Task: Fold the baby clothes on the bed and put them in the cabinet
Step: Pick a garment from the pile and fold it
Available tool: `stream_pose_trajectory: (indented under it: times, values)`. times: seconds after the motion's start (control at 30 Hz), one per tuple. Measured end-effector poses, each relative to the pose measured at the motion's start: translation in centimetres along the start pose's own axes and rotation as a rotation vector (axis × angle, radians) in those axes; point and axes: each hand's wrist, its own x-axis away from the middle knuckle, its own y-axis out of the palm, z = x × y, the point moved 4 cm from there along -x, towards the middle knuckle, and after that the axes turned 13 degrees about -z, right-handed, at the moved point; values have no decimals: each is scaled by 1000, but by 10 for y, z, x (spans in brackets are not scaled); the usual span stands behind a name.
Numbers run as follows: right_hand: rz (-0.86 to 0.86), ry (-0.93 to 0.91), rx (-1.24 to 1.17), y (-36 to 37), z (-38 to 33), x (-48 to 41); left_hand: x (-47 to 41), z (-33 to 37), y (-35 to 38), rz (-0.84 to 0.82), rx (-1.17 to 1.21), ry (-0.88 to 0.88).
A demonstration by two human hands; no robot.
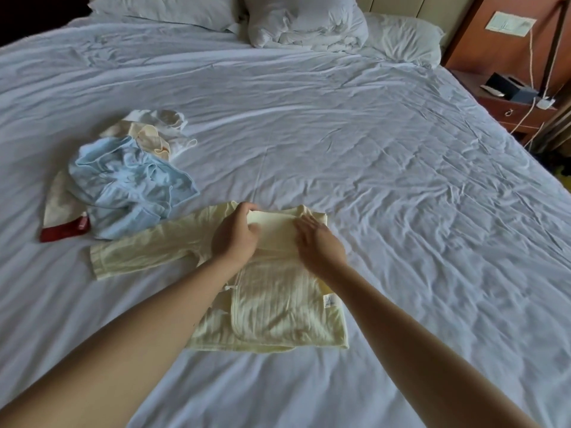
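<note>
Fingers (245, 208) of the left hand (236, 234) curl round a folded flap of the pale yellow baby top (278, 307). The right hand (321, 244) presses it flat, fingers straight and together. It lies near the bed's (401, 180) near edge, and a heap of unfolded clothes (123, 180) sits toward the left edge.

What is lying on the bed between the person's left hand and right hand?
In the head view, a folded-over part of the pale yellow baby top lies there: the left hand grips one end, the right hand presses the other.
</note>
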Motion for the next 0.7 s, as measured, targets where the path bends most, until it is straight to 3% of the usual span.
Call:
stream_pose_trajectory:
  times: [0.1, 0.2, 0.37, 0.5, 0.6, 0.7]
  values:
    - [-98, 5, 115, 22, 7, 3, 4, -1, 2, 56, -373, 302]
    - [-86, -3, 151, 27, 9, 7, 8, -10, 15, 18, -550, 512]
    - [-136, 19, 184, 30, 10, 7, 10, -31, 22, -273, -571, 133]
    - [-271, 80, 187, 26, 8, 3, 12, -28, 16, -472, -601, 57]
    - [-334, 125, 200, 19, 1, 1, 27, -32, -1, -441, -577, 112]
    - [-226, 81, 259, 14, -16, 5, 53, -44, -32, -262, -479, 215]
